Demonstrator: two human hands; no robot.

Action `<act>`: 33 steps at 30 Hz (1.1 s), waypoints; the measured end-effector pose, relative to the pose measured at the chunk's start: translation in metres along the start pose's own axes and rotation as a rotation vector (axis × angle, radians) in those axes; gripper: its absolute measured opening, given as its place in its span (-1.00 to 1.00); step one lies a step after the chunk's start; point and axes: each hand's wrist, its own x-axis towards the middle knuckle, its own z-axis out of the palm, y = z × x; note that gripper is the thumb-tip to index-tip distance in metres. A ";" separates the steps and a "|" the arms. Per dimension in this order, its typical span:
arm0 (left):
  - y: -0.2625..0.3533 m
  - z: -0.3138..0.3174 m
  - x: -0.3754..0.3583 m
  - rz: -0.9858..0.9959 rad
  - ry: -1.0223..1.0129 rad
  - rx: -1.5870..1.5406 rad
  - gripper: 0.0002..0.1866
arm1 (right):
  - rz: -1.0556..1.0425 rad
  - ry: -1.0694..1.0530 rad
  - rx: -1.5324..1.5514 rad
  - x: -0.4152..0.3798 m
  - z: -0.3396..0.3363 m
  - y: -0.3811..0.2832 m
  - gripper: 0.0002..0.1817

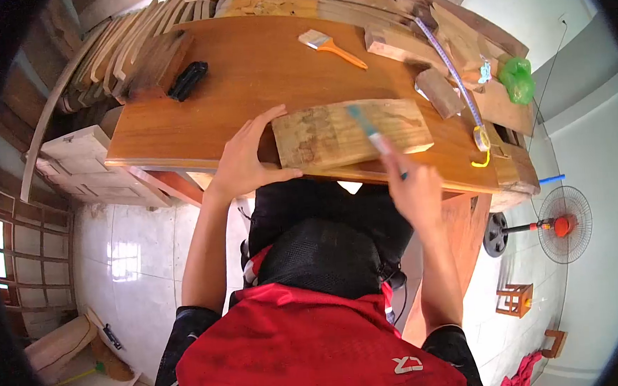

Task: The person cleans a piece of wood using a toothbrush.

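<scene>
A light wooden block with darker stains lies along the front edge of the brown table. My left hand is at the block's left end, thumb and fingers spread apart around that end. In my right hand is a slim tool with a teal end, slightly blurred. Its teal end is over the block's upper face, right of the middle; whether it touches the wood is unclear.
An orange-handled brush lies farther back. A black object sits at the left by stacked wood. On the right are a small block, a measuring tape, wood pieces and a green bag. A fan stands beyond.
</scene>
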 end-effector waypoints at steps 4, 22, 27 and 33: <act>-0.003 0.005 -0.005 0.039 0.023 0.044 0.14 | 0.203 0.013 0.029 0.007 -0.015 0.045 -0.68; -0.003 0.005 -0.003 -0.013 -0.020 0.004 0.18 | 0.252 0.035 0.074 -0.009 -0.025 0.053 -0.64; 0.000 0.003 -0.004 -0.039 -0.023 0.006 0.18 | 0.423 -0.092 0.189 0.002 -0.040 0.036 -0.66; -0.002 0.003 -0.004 -0.007 -0.019 0.013 0.17 | 0.014 -0.081 0.434 -0.023 -0.021 0.023 -0.60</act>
